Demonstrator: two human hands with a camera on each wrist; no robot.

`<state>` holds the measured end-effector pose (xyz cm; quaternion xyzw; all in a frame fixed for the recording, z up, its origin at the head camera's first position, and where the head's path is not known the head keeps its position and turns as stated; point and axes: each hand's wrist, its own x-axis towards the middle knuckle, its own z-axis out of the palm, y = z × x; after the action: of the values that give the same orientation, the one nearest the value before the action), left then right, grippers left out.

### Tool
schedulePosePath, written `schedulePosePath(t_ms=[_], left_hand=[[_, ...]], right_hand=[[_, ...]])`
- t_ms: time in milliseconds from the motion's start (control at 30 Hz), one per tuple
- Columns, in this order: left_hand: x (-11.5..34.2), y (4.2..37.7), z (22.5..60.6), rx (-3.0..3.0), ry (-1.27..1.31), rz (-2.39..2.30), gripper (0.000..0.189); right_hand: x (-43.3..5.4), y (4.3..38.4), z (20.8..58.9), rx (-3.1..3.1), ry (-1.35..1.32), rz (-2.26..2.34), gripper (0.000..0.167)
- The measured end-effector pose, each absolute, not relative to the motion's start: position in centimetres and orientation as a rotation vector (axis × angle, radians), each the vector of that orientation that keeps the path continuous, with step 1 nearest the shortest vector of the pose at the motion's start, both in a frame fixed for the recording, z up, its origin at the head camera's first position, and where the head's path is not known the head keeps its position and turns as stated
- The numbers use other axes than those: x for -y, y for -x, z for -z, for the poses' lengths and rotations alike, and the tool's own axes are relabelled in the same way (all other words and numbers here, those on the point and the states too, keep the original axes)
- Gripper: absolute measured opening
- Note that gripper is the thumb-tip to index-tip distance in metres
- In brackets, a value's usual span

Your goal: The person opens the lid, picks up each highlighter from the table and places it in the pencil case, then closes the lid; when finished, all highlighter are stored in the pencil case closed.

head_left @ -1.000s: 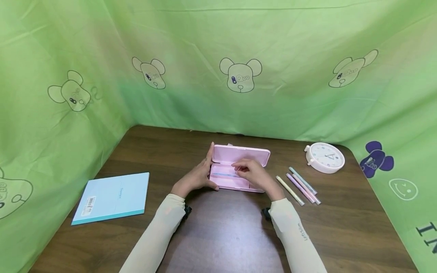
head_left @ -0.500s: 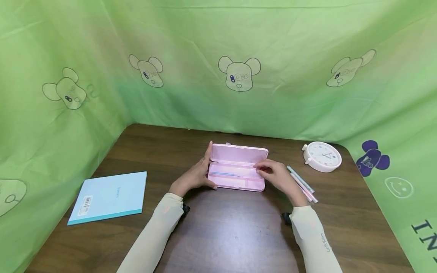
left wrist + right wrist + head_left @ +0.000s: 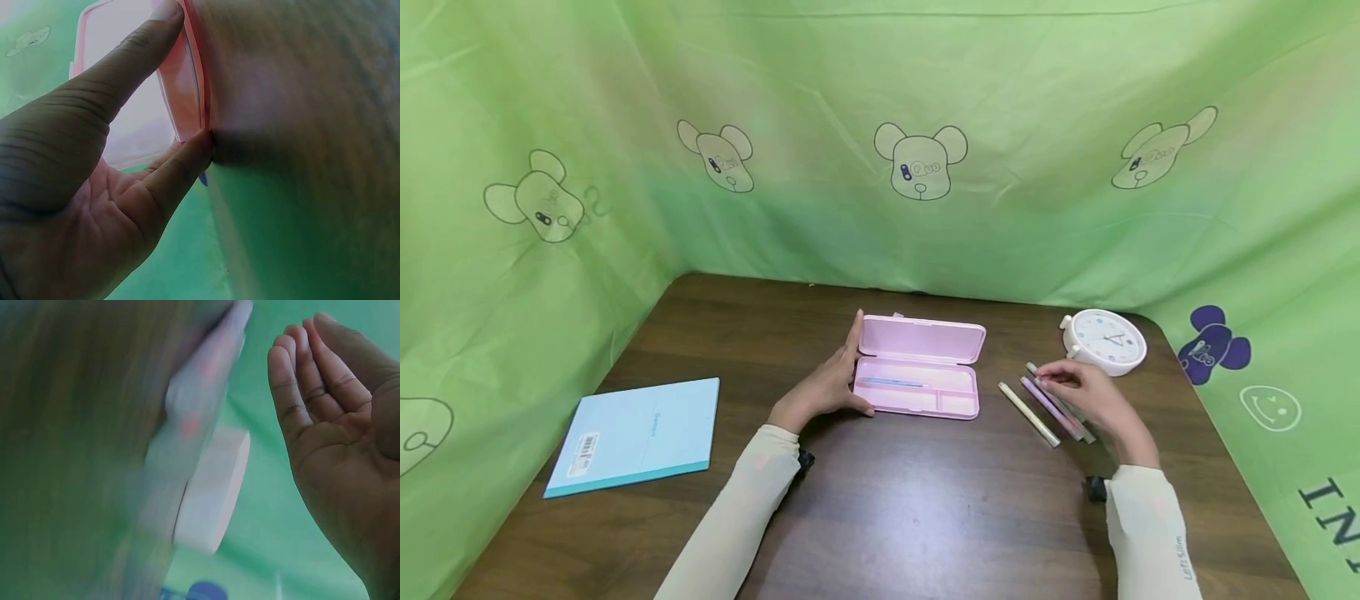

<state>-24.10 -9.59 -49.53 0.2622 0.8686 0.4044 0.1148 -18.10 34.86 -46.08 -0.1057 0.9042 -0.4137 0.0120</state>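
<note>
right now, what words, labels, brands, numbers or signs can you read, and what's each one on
"IN", more cut off at the picture's edge: curtain
"Letsslim" probably, slightly blurred: right sleeve
Too small or blurred to read: word on the notebook, its barcode label, markings on the clock, lettering on the drawn faces
No readable text: pencil case, pens

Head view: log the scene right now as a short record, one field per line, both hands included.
Pencil case: pink, open, lid raised at the back
Contents: slim blue item lying lengthwise, toward the left end
Pens: right of the case; yellow leftmost, purple beside it, others partly blurred
Left hand: touching the case's left end
Right hand: at the pens; contact unclear
Clock: white, far right
Notebook: light blue, at left
</note>
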Motion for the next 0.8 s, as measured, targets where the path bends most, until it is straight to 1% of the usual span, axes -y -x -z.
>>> schedulePosePath(t_ms=[167,300,367,400,600,633,800], left_hand=[[9.9,26.4,53.6,-2.584,-0.817,-1.185,0.168],[10.0,27.2,54.8,-2.576,-0.838,-1.215,0.171],[10.0,27.1,54.7,-2.575,-0.825,-1.216,0.172],[10.0,26.4,53.6,-2.582,-0.832,-1.201,0.171],[9.9,25.2,51.9,-2.579,-0.795,-1.198,0.169],[9.9,25.7,52.6,-2.57,-0.782,-1.215,0.171],[9.8,26.1,53.2,-2.577,-0.799,-1.215,0.171]], right_hand=[[-37.9,17.1,46.0,-2.784,0.228,1.309,0.023],[-39.6,16.3,46.0,-2.705,0.116,1.299,0.028],[-40.1,16.1,46.0,-2.659,0.071,1.308,0.03],[-40.3,16.0,46.1,-2.638,0.057,1.314,0.03],[-41.0,15.9,46.5,-2.563,0.066,1.332,0.032],[-41.0,15.9,46.6,-2.559,0.068,1.335,0.032],[-41.0,16.0,46.8,-2.547,0.064,1.354,0.033]])
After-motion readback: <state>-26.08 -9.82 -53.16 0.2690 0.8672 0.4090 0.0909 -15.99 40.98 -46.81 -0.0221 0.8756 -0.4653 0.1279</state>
